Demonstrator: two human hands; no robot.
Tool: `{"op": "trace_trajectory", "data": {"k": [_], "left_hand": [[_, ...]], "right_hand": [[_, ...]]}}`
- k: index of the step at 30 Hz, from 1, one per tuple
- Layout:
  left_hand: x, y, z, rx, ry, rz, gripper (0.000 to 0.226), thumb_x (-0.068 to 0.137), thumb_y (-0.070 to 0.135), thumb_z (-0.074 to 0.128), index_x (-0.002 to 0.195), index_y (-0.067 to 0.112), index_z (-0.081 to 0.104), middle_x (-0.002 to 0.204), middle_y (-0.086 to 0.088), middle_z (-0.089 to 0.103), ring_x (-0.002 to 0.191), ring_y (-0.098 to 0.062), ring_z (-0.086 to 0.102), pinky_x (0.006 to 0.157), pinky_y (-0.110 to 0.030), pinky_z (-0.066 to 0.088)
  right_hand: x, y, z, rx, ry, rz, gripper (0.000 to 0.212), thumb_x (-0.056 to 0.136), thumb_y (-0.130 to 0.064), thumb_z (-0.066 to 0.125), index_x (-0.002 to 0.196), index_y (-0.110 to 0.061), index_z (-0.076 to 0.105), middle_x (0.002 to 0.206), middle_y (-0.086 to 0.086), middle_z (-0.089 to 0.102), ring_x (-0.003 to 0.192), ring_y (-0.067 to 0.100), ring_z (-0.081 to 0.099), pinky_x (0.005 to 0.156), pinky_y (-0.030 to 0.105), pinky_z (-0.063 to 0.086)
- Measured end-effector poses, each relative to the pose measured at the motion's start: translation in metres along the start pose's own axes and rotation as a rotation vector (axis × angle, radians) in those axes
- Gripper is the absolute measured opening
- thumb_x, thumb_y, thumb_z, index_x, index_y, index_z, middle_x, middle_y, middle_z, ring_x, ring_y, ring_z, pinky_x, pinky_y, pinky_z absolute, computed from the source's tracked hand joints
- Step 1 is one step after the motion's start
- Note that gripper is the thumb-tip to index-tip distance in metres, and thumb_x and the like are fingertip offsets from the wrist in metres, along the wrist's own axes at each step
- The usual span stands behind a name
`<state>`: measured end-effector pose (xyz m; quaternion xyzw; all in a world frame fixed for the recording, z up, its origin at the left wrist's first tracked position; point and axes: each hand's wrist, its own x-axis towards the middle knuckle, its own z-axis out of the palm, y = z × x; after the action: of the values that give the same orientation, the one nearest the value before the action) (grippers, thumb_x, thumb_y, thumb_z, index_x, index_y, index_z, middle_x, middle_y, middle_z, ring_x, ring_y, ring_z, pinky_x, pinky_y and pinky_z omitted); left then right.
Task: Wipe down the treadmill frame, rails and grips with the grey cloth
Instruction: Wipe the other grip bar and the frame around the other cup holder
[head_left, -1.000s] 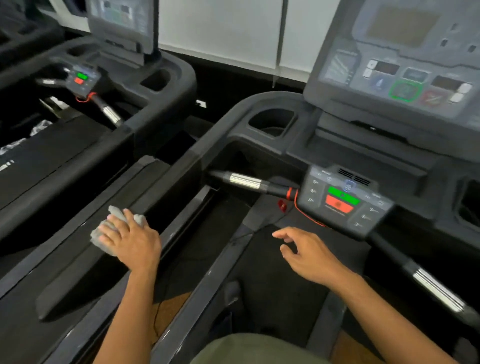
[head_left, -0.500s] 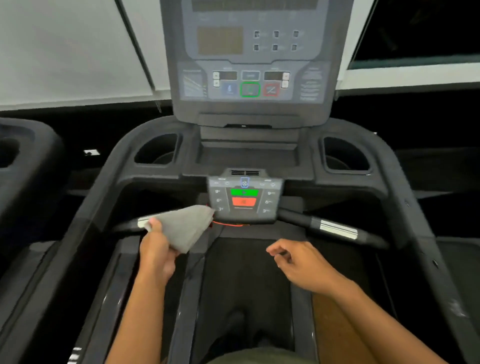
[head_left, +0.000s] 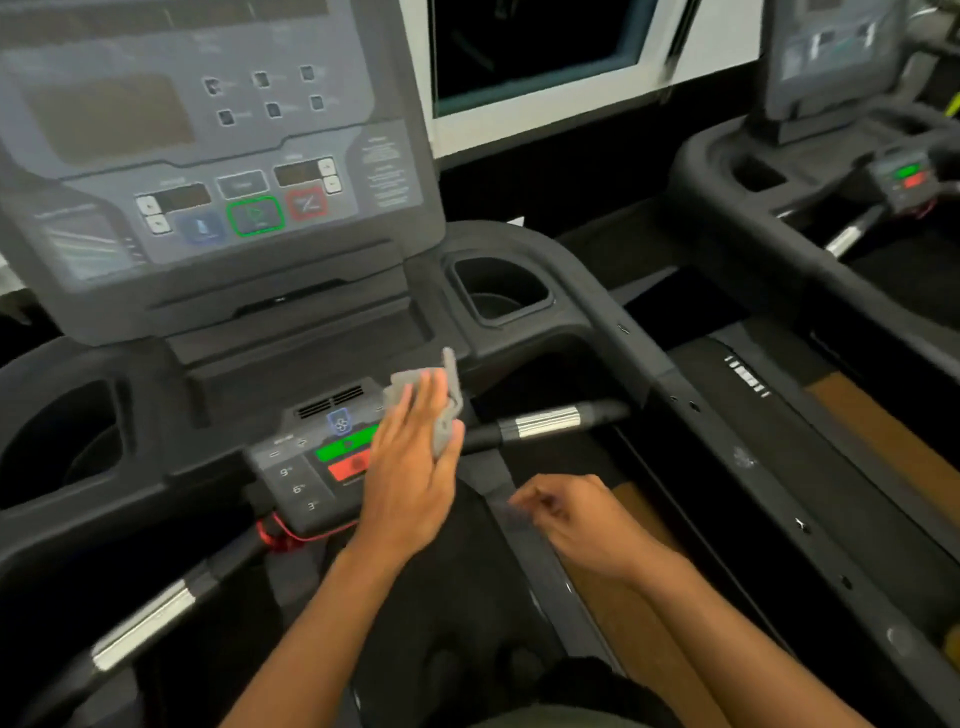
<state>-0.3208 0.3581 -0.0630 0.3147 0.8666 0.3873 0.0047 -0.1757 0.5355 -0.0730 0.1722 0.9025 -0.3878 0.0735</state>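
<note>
Treadmill console and what surrounds it

The display console (head_left: 208, 156) stands behind the small control panel (head_left: 317, 462), with a cup holder (head_left: 498, 291) to its right and another (head_left: 62, 441) to its left. The left hand (head_left: 410, 467) presses the grey cloth (head_left: 441, 400) onto the panel's right end, beside the right grip bar (head_left: 545, 421). The right hand (head_left: 582, 525) hangs just right of it. A second treadmill (head_left: 857, 171) stands far right.
</note>
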Motion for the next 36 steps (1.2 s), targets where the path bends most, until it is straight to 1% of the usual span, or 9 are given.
{"op": "trace_trajectory", "data": {"k": [3,5,8,11,17,21,27,31,36], "left_hand": [[0.019,-0.013,0.077,0.418,-0.322,0.17,0.066,0.105,0.053,0.02,0.167,0.034,0.009,0.175,-0.008,0.016,0.161,-0.038,0.017,0.131,-0.048,0.004],[0.027,-0.008,0.104,0.566,-0.464,0.137,0.067,0.104,0.057,0.021,0.167,0.041,0.004,0.175,-0.01,0.02,0.155,-0.042,0.028,0.129,-0.057,0.009],[0.036,0.003,0.119,0.616,-0.426,0.05,0.077,0.099,0.069,0.026,0.167,0.031,0.022,0.154,-0.014,0.049,0.13,-0.04,0.051,0.119,-0.059,0.027],[0.033,0.014,0.134,0.683,-0.341,0.068,0.082,0.097,0.071,0.031,0.161,0.021,0.037,0.134,-0.018,0.061,0.112,-0.04,0.056,0.105,-0.059,0.036],[0.057,0.058,0.201,0.665,-0.459,0.225,0.085,0.094,0.064,0.049,0.163,0.019,0.029,0.137,-0.018,0.053,0.107,-0.039,0.052,0.1,-0.056,0.038],[0.077,0.086,0.242,0.618,-0.49,0.116,0.063,0.103,0.032,0.041,0.16,0.008,0.03,0.133,-0.013,0.061,0.105,-0.036,0.056,0.096,-0.053,0.043],[0.058,0.047,0.217,0.627,-0.273,0.364,0.064,0.1,0.019,0.045,0.163,0.016,0.032,0.139,-0.013,0.056,0.11,-0.037,0.056,0.1,-0.052,0.044],[0.027,0.008,0.155,0.727,-0.144,0.158,0.079,0.089,0.018,0.056,0.164,0.022,0.031,0.14,-0.008,0.056,0.117,-0.036,0.055,0.111,-0.051,0.039],[0.01,-0.005,0.135,0.771,-0.065,-0.097,0.074,0.086,0.021,0.06,0.158,0.017,0.044,0.136,-0.007,0.059,0.126,-0.035,0.053,0.125,-0.054,0.025]], "right_hand": [[-0.016,0.013,-0.012,0.014,0.103,0.06,0.023,0.101,-0.023,0.057,0.108,-0.032,0.076,0.101,-0.019,0.077,0.097,-0.003,0.07,0.087,0.03,0.058],[-0.026,0.022,-0.022,0.032,0.153,0.095,0.024,0.101,-0.018,0.059,0.108,-0.032,0.077,0.1,-0.019,0.077,0.095,-0.003,0.071,0.086,0.029,0.059],[-0.034,0.034,-0.038,0.04,0.213,0.122,0.028,0.099,-0.01,0.059,0.108,-0.028,0.078,0.101,-0.018,0.077,0.097,-0.004,0.07,0.086,0.024,0.057],[-0.034,0.048,-0.048,0.06,0.235,0.122,0.028,0.099,-0.009,0.059,0.109,-0.026,0.079,0.102,-0.017,0.078,0.098,-0.006,0.07,0.087,0.022,0.057],[-0.024,0.071,-0.079,0.152,0.225,0.083,0.026,0.1,-0.01,0.063,0.105,-0.029,0.079,0.092,-0.024,0.076,0.088,-0.003,0.072,0.077,0.017,0.057],[-0.01,0.084,-0.101,0.149,0.169,0.026,0.023,0.1,-0.014,0.065,0.108,-0.029,0.079,0.093,-0.021,0.076,0.089,-0.005,0.072,0.079,0.015,0.057],[0.02,0.098,-0.113,0.176,0.104,-0.077,0.025,0.1,-0.01,0.063,0.107,-0.027,0.08,0.097,-0.017,0.078,0.087,-0.001,0.074,0.081,0.029,0.061],[0.032,0.099,-0.115,0.212,0.026,-0.1,0.025,0.101,-0.011,0.062,0.106,-0.028,0.079,0.094,-0.019,0.078,0.084,0.001,0.074,0.077,0.03,0.061],[0.026,0.104,-0.125,0.211,-0.05,-0.12,0.025,0.102,-0.014,0.06,0.107,-0.028,0.08,0.097,-0.024,0.076,0.091,-0.01,0.07,0.076,0.008,0.051]]}}
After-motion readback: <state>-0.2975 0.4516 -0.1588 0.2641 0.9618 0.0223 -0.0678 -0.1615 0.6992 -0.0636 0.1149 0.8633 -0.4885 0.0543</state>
